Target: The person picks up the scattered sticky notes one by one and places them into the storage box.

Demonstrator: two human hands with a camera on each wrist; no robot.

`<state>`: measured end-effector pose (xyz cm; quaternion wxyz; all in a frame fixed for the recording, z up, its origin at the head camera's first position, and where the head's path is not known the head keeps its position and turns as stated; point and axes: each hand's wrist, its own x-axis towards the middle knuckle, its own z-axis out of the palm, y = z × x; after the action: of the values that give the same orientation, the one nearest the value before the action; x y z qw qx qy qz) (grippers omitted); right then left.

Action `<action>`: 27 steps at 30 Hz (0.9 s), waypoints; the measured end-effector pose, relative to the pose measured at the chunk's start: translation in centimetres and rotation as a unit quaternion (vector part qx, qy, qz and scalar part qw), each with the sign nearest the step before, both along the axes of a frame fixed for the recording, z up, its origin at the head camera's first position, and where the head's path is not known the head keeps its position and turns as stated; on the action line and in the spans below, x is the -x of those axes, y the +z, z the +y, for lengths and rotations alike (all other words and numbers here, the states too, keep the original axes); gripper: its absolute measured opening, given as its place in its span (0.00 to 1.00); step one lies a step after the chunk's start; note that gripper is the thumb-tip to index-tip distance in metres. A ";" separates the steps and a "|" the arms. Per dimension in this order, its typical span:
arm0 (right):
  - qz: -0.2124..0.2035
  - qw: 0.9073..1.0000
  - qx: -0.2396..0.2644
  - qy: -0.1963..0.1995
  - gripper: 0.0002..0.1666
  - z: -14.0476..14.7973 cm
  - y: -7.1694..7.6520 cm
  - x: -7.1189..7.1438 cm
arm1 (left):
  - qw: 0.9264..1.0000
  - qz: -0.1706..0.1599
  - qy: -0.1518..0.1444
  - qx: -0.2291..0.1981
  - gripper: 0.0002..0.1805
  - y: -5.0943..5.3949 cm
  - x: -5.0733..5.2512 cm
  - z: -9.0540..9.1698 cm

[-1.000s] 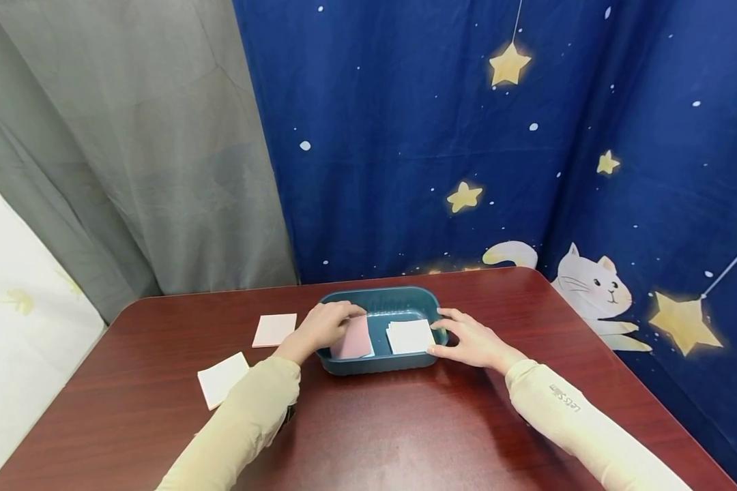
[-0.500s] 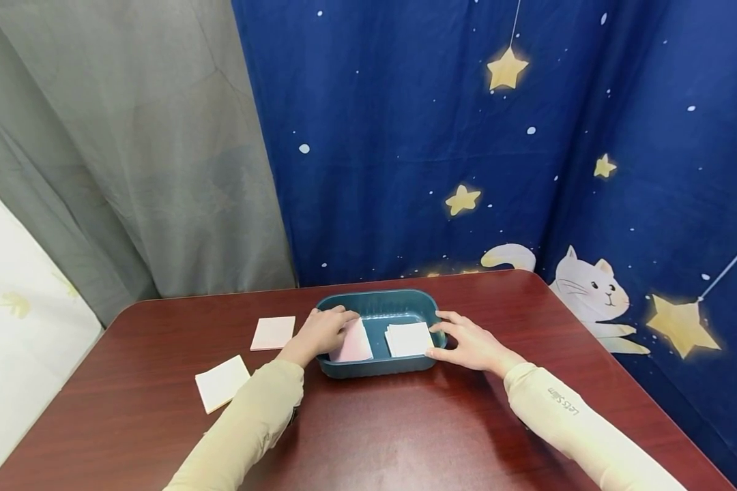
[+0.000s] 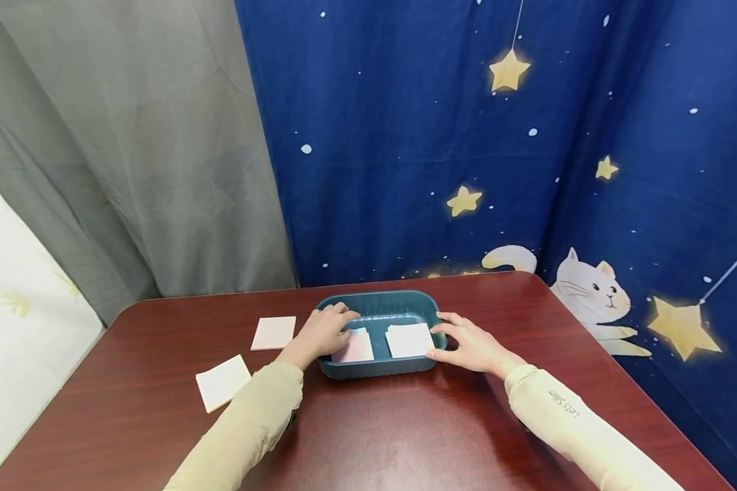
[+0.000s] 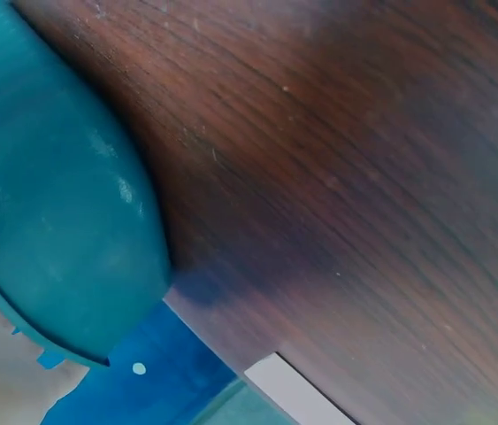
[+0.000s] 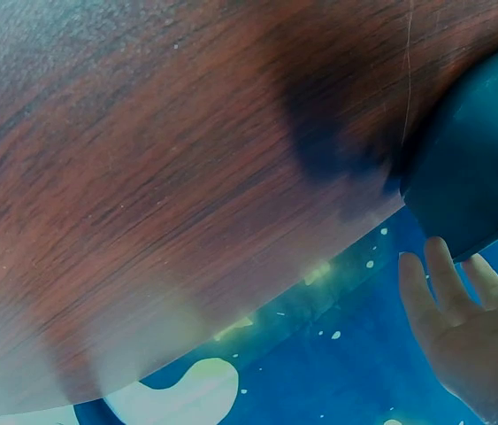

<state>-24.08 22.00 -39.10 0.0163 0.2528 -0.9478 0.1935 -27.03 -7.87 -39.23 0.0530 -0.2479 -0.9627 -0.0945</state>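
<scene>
A teal plastic bin [image 3: 377, 369] stands on the table. My left hand [image 3: 322, 331] reaches over its left end, thumb and fingers spread above a pink-and-white stack of square paper [image 3: 355, 346]. Its fingertips are partly hidden, and no sheet shows between them. My right hand [image 3: 471, 342] rests at the bin's right end, fingers extended at the rim, thumb and index beside a white paper stack [image 3: 409, 340] inside. In the right wrist view, the right fingers [image 5: 448, 283] look straight and spread beneath the bin's outer wall [image 5: 483, 164].
Left of the bin, a pale pink paper pad [image 3: 273, 333] and a white paper pad [image 3: 224, 382] lie on the dark red table [image 3: 381, 436]. Behind the table's far edge hang a grey curtain [image 3: 209, 170] and a blue starry curtain [image 3: 393, 136].
The pink sheets under my left hand have lowered to lie flatter in the bin, and the left thumb and fingers have spread apart. My right hand stays at the right rim.
</scene>
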 end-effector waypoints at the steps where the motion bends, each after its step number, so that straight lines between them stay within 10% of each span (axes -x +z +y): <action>1: 0.000 1.000 0.000 -0.001 0.35 0.0 0.0 0.0 | 1.000 0.006 -0.003 -0.004 0.20 0.0 -0.1 -0.1; 27: 0.013 1.000 -0.002 0.005 0.37 0.0 -0.2 0.2 | 0.997 0.076 -0.015 -0.015 0.20 1.1 -1.8 -2.9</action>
<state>-24.23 22.03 -39.29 0.0270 0.2599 -0.9466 0.1887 -25.25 -10.76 -38.14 0.1282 -0.2677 -0.9506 -0.0906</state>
